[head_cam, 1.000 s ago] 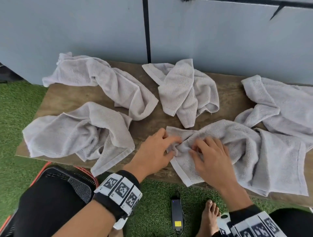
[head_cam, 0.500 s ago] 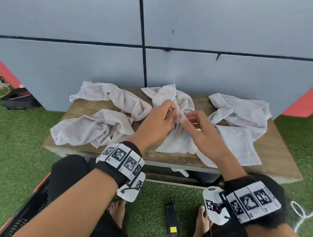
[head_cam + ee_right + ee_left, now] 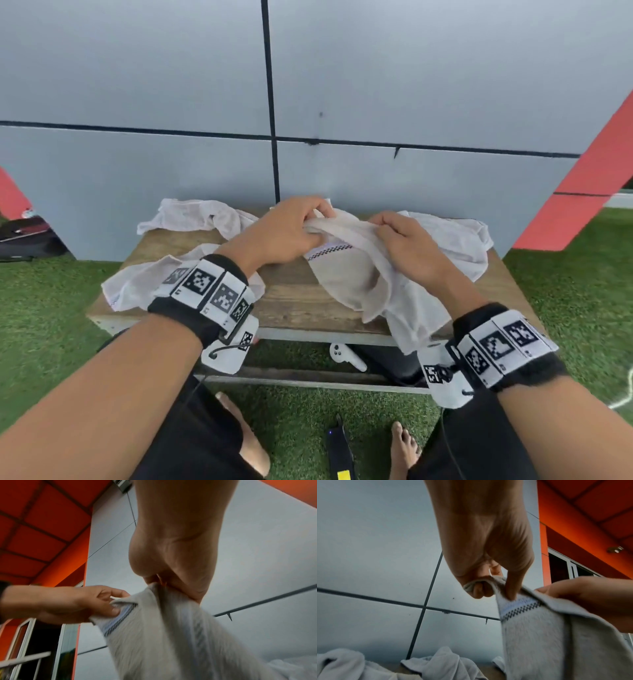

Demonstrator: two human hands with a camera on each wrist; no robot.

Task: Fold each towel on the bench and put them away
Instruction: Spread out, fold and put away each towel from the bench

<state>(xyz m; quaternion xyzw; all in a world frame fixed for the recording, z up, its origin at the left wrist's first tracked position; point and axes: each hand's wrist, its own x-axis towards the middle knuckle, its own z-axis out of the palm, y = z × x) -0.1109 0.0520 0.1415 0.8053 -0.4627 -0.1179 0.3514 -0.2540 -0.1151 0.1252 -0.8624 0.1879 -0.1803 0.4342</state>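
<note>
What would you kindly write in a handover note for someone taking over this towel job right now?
Left hand: pinches the top hem of the lifted towel, beside its checkered band.
Right hand: grips the same hem further along; the rest hangs bunched over the wooden bench.
Other towels: near-left towel, back-left towel and right towel lie crumpled on the bench; another may be hidden behind the hands.
Done: none folded or put away.
Left: spread and fold this one, then the others, and store all.

The held towel (image 3: pixel 180 642) is blurring across the lower right-wrist frame, its lower end running off the bottom edge, hiding the bench behind.
</note>
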